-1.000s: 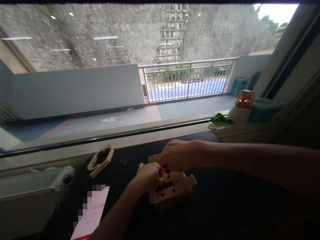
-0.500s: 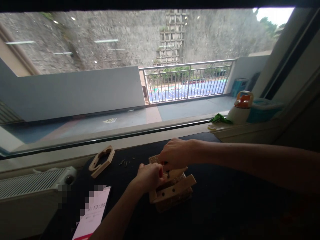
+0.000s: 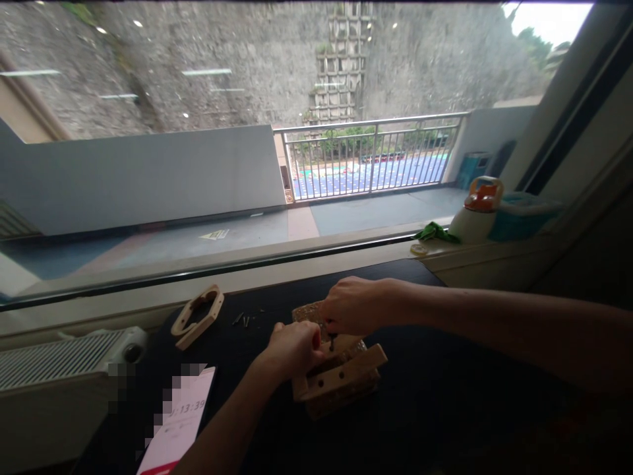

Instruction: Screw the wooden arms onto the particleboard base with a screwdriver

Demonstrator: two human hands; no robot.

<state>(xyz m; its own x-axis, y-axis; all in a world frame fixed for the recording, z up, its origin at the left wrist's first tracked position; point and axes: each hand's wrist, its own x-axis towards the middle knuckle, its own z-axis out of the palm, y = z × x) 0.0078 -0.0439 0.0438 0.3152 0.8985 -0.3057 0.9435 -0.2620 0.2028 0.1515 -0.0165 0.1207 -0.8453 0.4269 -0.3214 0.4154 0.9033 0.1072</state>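
— Where are your hands?

— Both are on the wooden block, which sits on the black tabletop in the lower middle of the frame. My left hand is clenched round the block's left end, bracing it. My right hand comes in from the right of the frame. Its fingers are pinched on a small dark piece that points down at the block's top.

— So what step is that?

— I judge it as seating that piece in the top of the block, between the slanted bar with its dark holes and the speckled slab behind it. The next move, as I read it, calls for the piece held upright and the block braced hard so it cannot skid.

— What else is around?

— A loose wooden frame lies to the left, well apart, with a few small screws scattered between it and the block. A phone lies at the lower left, screen lit. On the sill at the right are a bottle with an orange cap and a green cloth.

— Anything you can't make out?

— Whether the dark piece is a screw or a tool tip; it is too small to tell. My hands hide the spot where it meets the block. The frame cuts off the phone's bottom edge, and part of its screen is blurred out.
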